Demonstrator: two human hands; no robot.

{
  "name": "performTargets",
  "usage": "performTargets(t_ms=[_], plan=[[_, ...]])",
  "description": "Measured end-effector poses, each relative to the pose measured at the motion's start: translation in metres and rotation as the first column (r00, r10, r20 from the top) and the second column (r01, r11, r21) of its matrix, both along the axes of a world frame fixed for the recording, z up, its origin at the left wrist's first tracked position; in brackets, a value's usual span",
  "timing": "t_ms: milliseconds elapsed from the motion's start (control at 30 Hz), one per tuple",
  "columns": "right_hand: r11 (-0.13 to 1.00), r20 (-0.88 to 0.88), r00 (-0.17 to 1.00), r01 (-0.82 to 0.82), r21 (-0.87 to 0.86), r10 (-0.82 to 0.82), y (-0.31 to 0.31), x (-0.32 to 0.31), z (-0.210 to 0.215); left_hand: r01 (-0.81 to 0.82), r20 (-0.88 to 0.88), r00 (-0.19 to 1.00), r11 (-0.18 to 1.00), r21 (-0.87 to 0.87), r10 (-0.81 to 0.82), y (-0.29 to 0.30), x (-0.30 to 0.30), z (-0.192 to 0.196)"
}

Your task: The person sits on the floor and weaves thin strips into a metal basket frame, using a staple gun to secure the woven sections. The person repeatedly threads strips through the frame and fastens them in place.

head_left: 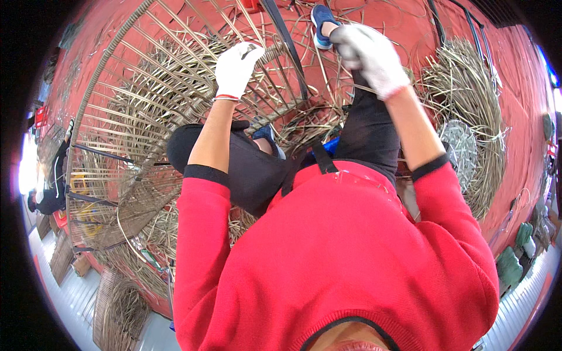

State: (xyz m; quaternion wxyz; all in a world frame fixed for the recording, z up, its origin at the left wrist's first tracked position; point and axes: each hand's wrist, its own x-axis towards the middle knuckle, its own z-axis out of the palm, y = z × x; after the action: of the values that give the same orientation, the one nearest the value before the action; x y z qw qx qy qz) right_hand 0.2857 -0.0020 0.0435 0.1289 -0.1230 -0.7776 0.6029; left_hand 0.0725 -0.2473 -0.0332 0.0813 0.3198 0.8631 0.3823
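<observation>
While gripped, cane strands (266, 55) pass under left hand (235, 69).

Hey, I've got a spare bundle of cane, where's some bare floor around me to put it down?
Barest is the red floor at your far right, beyond the heap of loose cane. Ahead and left is crowded: the big wicker frame your left hand grips, with cane strips scattered beneath. Your right hand is raised over your knee, near your blue shoe.
</observation>
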Motion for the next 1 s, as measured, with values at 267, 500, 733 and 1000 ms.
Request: performTargets(t_ms=[267, 500, 733, 1000], plan=[[0.319, 0.307, 0.094, 0.150, 0.936, -0.947, 0.093, 0.323, -0.091, 0.063, -0.068, 0.995, 0.996, -0.057, -0.067, 0.005, -0.005, 0.010], [0.130, 0.138, -0.004, 0.309, 0.942, -0.990, 0.044, 0.401, -0.154, 0.074, -0.041, 0.996, 0.995, -0.061, -0.076, 0.003, -0.002, 0.014], [0.369, 0.448, 0.029, 0.618, 0.694, -0.893, 0.081, 0.441, -0.174, 0.057, -0.058, 0.996, 0.992, -0.112, -0.064, 0.004, 0.001, 0.017], [0.549, 0.210, 0.552, 0.832, -0.077, -0.807, 0.072, 0.348, -0.038, 0.087, -0.110, 0.989, 0.994, -0.065, -0.094, 0.007, -0.006, 0.012]])
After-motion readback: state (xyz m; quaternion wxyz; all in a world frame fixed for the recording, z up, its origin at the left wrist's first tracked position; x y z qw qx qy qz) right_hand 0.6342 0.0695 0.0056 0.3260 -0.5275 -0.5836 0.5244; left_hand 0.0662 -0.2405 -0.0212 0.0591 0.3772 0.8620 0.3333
